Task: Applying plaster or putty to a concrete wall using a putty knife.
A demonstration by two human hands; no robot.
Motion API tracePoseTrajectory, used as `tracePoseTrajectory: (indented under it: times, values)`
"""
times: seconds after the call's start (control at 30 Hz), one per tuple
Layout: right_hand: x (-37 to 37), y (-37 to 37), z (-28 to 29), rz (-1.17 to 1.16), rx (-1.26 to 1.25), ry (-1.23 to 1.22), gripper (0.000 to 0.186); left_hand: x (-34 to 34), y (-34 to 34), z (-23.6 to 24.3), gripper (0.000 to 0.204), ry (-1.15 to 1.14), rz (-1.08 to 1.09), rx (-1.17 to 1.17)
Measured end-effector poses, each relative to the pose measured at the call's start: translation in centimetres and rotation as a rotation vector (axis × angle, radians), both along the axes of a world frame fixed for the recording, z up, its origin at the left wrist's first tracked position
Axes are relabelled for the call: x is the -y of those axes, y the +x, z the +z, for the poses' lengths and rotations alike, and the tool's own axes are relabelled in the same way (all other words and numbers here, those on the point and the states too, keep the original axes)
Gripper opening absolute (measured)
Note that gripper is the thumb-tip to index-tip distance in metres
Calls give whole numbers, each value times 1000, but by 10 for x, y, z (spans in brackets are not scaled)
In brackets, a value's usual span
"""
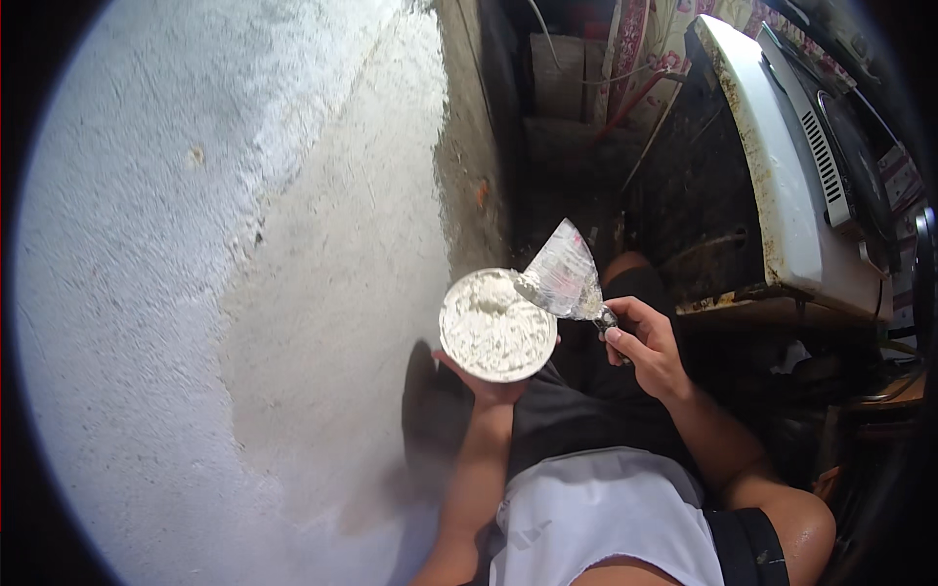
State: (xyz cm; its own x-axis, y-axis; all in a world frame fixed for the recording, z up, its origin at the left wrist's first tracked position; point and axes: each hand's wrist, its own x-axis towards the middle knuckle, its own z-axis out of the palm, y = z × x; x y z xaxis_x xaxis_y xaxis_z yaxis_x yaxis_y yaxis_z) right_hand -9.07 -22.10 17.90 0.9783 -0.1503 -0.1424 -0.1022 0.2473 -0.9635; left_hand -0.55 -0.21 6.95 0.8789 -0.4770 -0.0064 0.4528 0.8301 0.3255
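Note:
My left hand grips a round white tub from beneath and the side; it is full of white paste with a scooped hollow near its top. My right hand holds a putty knife by its dark handle. The wide metal blade is smeared with white, and its left edge is at the tub's rim, with some paste there. To the left of both hands is a wall with a smooth grey-white patch beside rougher, brighter white coating.
At the right stands a rust-edged white appliance with a black side and a dark top with a vented strip. Behind are floral fabric, a red pipe and pale cables. A wooden item is at lower right. My legs are beneath the tub.

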Motion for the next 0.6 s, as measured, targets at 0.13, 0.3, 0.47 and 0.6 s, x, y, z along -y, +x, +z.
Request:
tracePoseTrajectory:
  times: [0.13,0.3,0.47,0.6]
  values:
    - [-6,36,-6,-10,174,34,31,-10,-14,23,118,77,-49,-160]
    - [4,89,-26,-34,291,-443,31,-46,-55,25,91,329,-19,-272]
    - [-1,161,-65,-108,412,-720,27,-45,-60,35,95,442,-88,-318]
    - [-19,224,-111,-67,478,-773,26,-53,-40,3,104,276,-200,-461]
